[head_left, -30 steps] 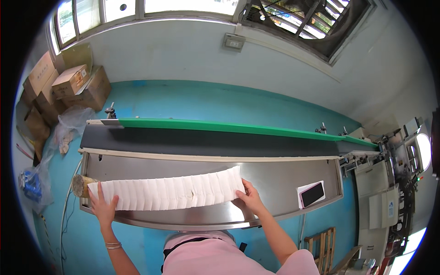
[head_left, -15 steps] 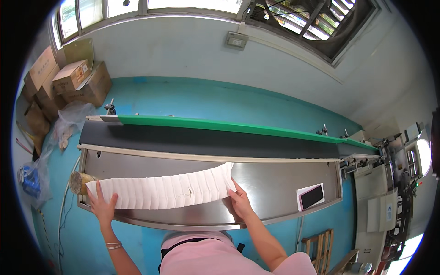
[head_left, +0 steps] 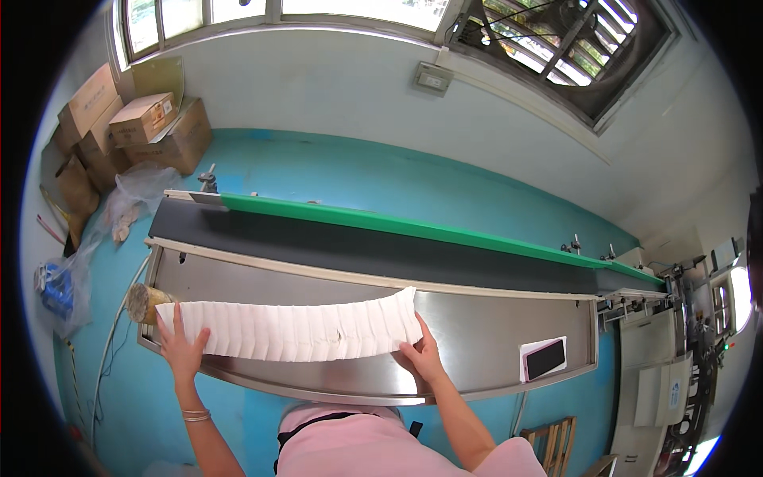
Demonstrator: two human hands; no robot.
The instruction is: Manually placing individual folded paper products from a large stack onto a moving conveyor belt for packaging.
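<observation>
A long row of white, soft-looking folded pieces (head_left: 286, 331) lies packed side by side above the steel tray table (head_left: 493, 318), its right end bent slightly upward. A small dark tear or gap shows near its right part. At the left end my left hand (head_left: 184, 343) grips the row, thumb toward the front and fingers along the end. My right hand (head_left: 424, 355) closes round the right end, with the thumb on the front side and the other fingers partly hidden behind. A short round log-like block (head_left: 141, 304) sits at the tray's left end, just beyond the row.
A phone (head_left: 545, 360) rests on a white pad at the tray's right. Behind the tray runs a dark conveyor belt (head_left: 358, 250) with a green guide rail (head_left: 397, 225). Cardboard boxes (head_left: 143, 119) and plastic bags stand at the far left; machinery (head_left: 668, 358) is at the right.
The view has shifted and turned slightly. Both hands still hold the row's ends, and the row looks a little straighter and its pieces more closely packed.
</observation>
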